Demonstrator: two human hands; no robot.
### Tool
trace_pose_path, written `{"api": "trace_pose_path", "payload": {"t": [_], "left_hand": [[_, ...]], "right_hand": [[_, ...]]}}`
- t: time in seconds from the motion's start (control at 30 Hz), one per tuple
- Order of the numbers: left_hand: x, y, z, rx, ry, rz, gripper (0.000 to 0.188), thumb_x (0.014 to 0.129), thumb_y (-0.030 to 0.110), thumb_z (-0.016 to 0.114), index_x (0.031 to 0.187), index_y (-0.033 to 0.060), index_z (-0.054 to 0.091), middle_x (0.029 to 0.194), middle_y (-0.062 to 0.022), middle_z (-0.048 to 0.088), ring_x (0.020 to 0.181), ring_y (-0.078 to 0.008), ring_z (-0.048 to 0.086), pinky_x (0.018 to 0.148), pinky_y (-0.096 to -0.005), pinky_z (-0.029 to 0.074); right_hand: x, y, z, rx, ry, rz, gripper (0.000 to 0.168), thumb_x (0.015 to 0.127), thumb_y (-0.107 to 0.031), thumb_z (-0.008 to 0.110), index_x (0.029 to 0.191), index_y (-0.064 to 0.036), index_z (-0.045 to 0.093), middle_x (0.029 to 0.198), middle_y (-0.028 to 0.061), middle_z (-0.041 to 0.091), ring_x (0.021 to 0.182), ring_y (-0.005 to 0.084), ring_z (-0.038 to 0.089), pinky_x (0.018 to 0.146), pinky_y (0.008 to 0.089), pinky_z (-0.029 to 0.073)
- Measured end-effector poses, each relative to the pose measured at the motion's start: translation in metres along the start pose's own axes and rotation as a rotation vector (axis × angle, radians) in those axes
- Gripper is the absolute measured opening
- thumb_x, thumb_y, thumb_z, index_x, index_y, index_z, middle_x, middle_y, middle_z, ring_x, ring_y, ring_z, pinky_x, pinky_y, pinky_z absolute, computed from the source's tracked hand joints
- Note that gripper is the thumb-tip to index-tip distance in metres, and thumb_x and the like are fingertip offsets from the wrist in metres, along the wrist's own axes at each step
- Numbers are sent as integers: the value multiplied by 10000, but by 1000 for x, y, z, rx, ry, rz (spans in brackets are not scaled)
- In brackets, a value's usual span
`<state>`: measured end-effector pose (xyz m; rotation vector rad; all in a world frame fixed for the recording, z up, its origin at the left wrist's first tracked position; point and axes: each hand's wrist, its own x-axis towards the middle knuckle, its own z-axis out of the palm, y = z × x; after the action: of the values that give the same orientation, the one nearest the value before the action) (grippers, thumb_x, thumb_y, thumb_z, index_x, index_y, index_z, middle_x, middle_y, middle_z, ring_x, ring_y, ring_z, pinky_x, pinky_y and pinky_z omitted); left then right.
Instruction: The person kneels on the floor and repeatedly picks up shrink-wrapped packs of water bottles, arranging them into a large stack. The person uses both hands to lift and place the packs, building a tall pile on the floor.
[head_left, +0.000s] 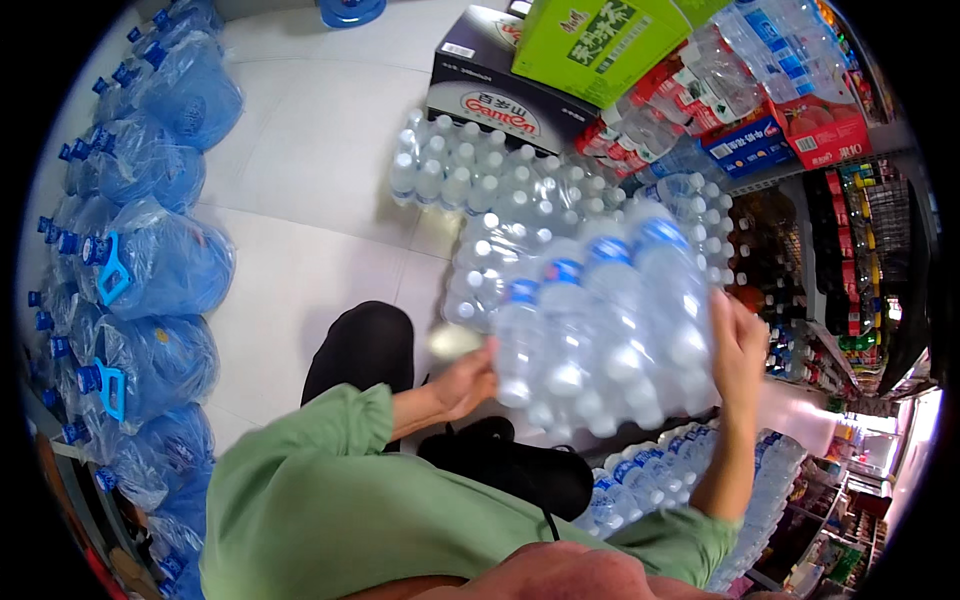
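Between my hands is a shrink-wrapped pack of water bottles (600, 322) with blue labels and white caps, tilted and somewhat blurred. My left hand (466, 379) grips its left side, and my right hand (736, 341) grips the right side. Beyond it, more wrapped bottle packs (495, 169) stand on the floor with their white caps up. Another bottle pack (645, 472) with blue labels lies near my right forearm. The held pack hides part of the floor and the packs behind it.
Large blue water jugs (169, 259) in plastic bags line the left side. A black Ganten carton (487, 97) and a green carton (600, 45) sit at the back. Red-labelled bottles (697, 94) and a red box (821, 131) are at back right. Drink shelves (851, 255) stand right.
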<state>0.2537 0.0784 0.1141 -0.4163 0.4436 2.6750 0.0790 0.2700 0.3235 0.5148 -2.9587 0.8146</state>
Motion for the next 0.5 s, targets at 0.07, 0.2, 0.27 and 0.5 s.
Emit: {"api": "trace_pose_path", "payload": {"t": [0.07,0.2,0.27,0.5], "left_hand": [[-24,20,-10,-34,271,172,521,861,526,327,1175,122,425,1098,-21,512,998,-168,492,833,-319,402],[-49,31,-50,-206,642,435,512,854,554,314,1128,141,440,967,-1,526,847,-127,500,725,-294,411],[-52,40,-79,-220,756,472,512,853,567,286,1079,140,454,839,0,508,738,-132,477,699,-323,423],[-4,60,-170,-422,957,334,561,825,617,222,922,133,487,618,6,408,520,-130,377,750,-423,434]], "right_hand": [[32,-45,52,75,-100,-71,385,838,-253,516,587,25,430,504,16,297,514,89,278,442,277,250],[85,-102,171,-16,-371,-248,420,799,-407,479,682,-26,612,655,190,574,646,362,559,591,425,439],[100,-123,228,-53,-497,-278,388,790,-410,494,741,-53,639,736,168,606,723,343,576,649,411,460],[128,-100,429,-139,-594,-191,366,781,-410,516,836,-72,646,908,143,607,850,309,571,733,397,446]]}}
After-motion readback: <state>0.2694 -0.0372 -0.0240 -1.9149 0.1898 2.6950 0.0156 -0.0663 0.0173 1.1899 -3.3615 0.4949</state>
